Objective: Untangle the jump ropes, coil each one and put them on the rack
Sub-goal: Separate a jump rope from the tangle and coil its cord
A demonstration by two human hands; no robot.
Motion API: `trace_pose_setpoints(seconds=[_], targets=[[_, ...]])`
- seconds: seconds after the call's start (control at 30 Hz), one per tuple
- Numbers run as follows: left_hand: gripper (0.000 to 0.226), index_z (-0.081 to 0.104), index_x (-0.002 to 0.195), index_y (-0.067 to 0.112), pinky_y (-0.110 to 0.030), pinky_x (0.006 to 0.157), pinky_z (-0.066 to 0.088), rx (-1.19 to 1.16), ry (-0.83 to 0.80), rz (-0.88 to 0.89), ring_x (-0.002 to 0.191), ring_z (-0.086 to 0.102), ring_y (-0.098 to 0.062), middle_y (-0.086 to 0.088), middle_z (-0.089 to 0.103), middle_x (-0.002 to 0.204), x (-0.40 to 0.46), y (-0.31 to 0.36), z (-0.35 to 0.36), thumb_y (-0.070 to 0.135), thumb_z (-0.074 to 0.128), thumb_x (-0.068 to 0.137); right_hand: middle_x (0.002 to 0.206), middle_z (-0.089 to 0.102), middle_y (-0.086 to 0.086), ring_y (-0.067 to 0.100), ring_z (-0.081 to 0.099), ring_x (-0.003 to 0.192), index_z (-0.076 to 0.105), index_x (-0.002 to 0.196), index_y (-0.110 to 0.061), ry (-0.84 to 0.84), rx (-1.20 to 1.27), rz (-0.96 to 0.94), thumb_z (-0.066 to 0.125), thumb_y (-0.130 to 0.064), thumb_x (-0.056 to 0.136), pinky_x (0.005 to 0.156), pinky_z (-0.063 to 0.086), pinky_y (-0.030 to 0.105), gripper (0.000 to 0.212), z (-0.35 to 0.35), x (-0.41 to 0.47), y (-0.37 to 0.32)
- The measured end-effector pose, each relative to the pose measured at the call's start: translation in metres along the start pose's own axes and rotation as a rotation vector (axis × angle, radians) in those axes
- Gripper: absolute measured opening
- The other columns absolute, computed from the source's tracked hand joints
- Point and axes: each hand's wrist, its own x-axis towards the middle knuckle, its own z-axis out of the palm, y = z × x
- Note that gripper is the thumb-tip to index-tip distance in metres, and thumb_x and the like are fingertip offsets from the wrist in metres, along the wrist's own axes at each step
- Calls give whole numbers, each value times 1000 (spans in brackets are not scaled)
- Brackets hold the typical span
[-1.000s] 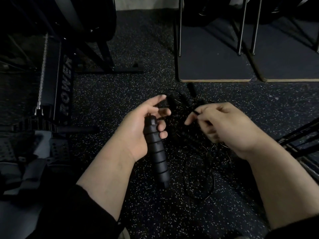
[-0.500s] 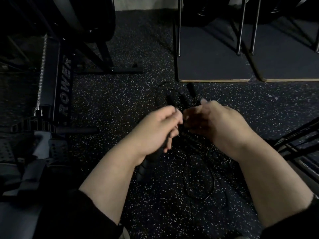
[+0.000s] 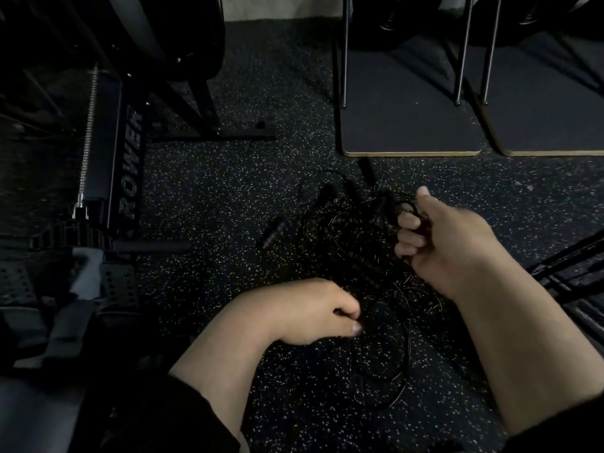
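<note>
Black cords are barely distinguished from speckled floor; right hand grips some; left hand's grasp cannot be told.

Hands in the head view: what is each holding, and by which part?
The right hand grips a loop of black jump rope cord from the tangle. The left hand is curled low; what it holds cannot be told.

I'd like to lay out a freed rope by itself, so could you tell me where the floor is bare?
Bare speckled floor lies between the rower rail and the rope tangle, and between the forearms near the bottom edge. A strip in front of the platforms is partly free. Around the right hand and left hand it is crowded with cords and handles.
</note>
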Motion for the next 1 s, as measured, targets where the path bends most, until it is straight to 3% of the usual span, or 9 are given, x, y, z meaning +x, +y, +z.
trace_pose_setpoints(seconds=[0.1, 0.17, 0.37, 0.43, 0.5, 0.63, 0.73, 0.9, 1.0], targets=[[21, 63, 90, 32, -28, 54, 41, 22, -76, -64, 61, 57, -13, 0, 61, 74, 3, -7, 3, 48, 57, 101, 66, 58, 0, 11, 44, 51, 66, 107, -5, -13, -75, -36, 52, -23, 107, 44, 35, 23, 23, -1, -1, 1], [23, 67, 102, 28, -29, 54, 42, 1, -64, -87, 64, 59, -15, -7, 67, 81, 5, -11, 5, 48, 58, 100, 66, 54, -1, 12, 38, 52, 68, 105, -9, -43, -90, -101, 49, -18, 107, 44, 32, 25, 21, 1, -2, -4], [30, 52, 133, 36, -27, 49, 43, -381, 218, -46, 58, 53, -11, -1, 65, 89, 6, -18, -2, 38, 55, 104, 56, 28, -5, 12, 21, 46, 66, 103, -12, -46, -218, -249, 44, -20, 106, 44, 18, 27, 24, 5, -9, -13], [22, 60, 123, 32, -29, 50, 43, -534, 390, -61, 58, 52, -11, 0, 65, 85, 8, -18, -2, 41, 49, 106, 54, 28, -6, 13, 21, 46, 69, 109, -10, -59, -287, -279, 48, -24, 108, 44, 19, 27, 26, 4, -10, -11], [32, 68, 114, 28, -29, 50, 42, -854, 534, -96, 54, 51, -12, 0, 63, 77, 10, -14, -5, 50, 46, 106, 53, 29, -5, 14, 21, 46, 71, 105, -10, -128, -369, -294, 50, -23, 107, 44, 22, 26, 25, 4, -12, -8], [55, 77, 108, 22, -27, 50, 43, -1358, 587, -111, 49, 50, -13, -1, 61, 66, 12, -4, -18, 67, 46, 98, 52, 37, -1, 16, 31, 48, 72, 88, -8, -284, -591, -260, 53, -13, 103, 47, 31, 30, 25, 6, -16, -3], [51, 80, 104, 21, -26, 50, 44, -1418, 563, -129, 51, 49, -14, -1, 61, 69, 16, 0, -20, 65, 57, 94, 52, 42, 2, 17, 37, 50, 73, 82, -12, -414, -769, -171, 56, -11, 100, 52, 37, 28, 25, 3, -18, 3], [11, 75, 99, 16, -26, 48, 44, -1428, 561, -120, 54, 50, -16, -1, 57, 70, 27, 2, -14, 27, 71, 95, 59, 55, 11, 21, 49, 57, 70, 85, 1, -504, -831, -24, 58, -18, 100, 64, 46, 24, 27, -2, -21, 7], [3, 69, 100, 19, -26, 49, 43, -1377, 546, -23, 52, 48, -13, 3, 54, 67, 27, 1, -13, 21, 67, 98, 88, 76, 11, 26, 71, 79, 73, 90, -2, -321, -772, 108, 52, -49, 103, 79, 57, 37, 53, -4, -15, 16]])
